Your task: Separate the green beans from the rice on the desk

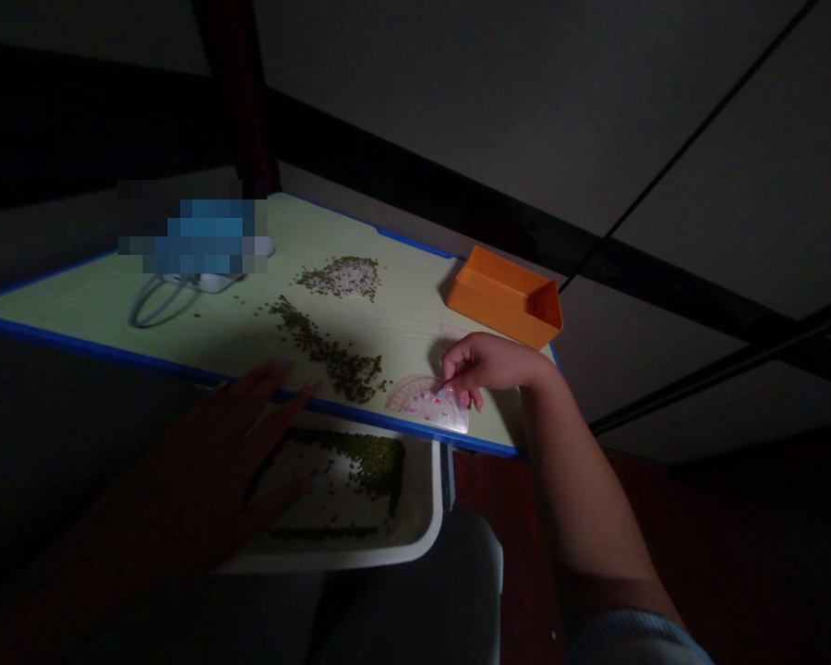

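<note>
My right hand (488, 362) is closed in a pinch above the right part of a pale board. A small pale bit shows at its fingertips, too small to name. Under the fingers lies a clear half-round protractor (396, 395) with pink markings and tiny white and pink bits on it. My left hand (249, 434), in shadow, has its fingers spread at the board's near edge, over a white tray (426, 531) holding green grains (378, 459). Nearest its fingertips on the board is a pile of dark green grains (339, 360). Farther back sits a pile of whitish and green grains (346, 277).
The board (249, 346) is pale with a blue rim. An orange open box (495, 309) stands at its far right corner. At the left lies a white object with a looped cable (159, 309), partly covered by a blurred blue patch. A pale wall (526, 111) rises behind.
</note>
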Motion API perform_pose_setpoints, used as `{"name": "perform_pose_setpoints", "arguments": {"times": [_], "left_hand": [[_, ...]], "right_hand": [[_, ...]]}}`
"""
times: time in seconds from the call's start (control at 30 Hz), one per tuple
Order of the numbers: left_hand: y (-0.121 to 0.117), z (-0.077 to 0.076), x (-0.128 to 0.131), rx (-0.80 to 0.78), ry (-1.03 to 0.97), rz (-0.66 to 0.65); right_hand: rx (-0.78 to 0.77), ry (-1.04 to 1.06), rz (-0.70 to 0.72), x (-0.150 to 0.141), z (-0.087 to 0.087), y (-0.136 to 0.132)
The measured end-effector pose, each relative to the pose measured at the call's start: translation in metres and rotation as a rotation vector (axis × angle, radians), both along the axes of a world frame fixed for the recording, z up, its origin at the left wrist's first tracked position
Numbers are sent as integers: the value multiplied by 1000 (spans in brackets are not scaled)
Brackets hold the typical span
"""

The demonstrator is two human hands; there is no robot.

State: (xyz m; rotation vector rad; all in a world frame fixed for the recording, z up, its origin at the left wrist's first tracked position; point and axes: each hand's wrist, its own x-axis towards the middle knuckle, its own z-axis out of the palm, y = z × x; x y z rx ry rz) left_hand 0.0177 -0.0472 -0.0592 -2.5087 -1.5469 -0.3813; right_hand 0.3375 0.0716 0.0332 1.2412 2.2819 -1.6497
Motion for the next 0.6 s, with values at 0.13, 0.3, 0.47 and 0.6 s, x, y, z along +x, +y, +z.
{"name": "perform_pose_setpoints", "arguments": {"times": [0.13, 0.3, 0.47, 0.6], "left_hand": [[1, -2, -1, 21, 2, -7], [3, -4, -4, 53, 17, -19], [3, -6, -8, 108, 13, -43], [2, -4, -11, 114, 44, -51]], "right_hand": [[-53, 18, 12, 3, 4, -1], [-19, 67, -14, 1, 3, -1], [19, 57, -19, -8, -2, -1], [34, 65, -53, -7, -6, 1]]}}
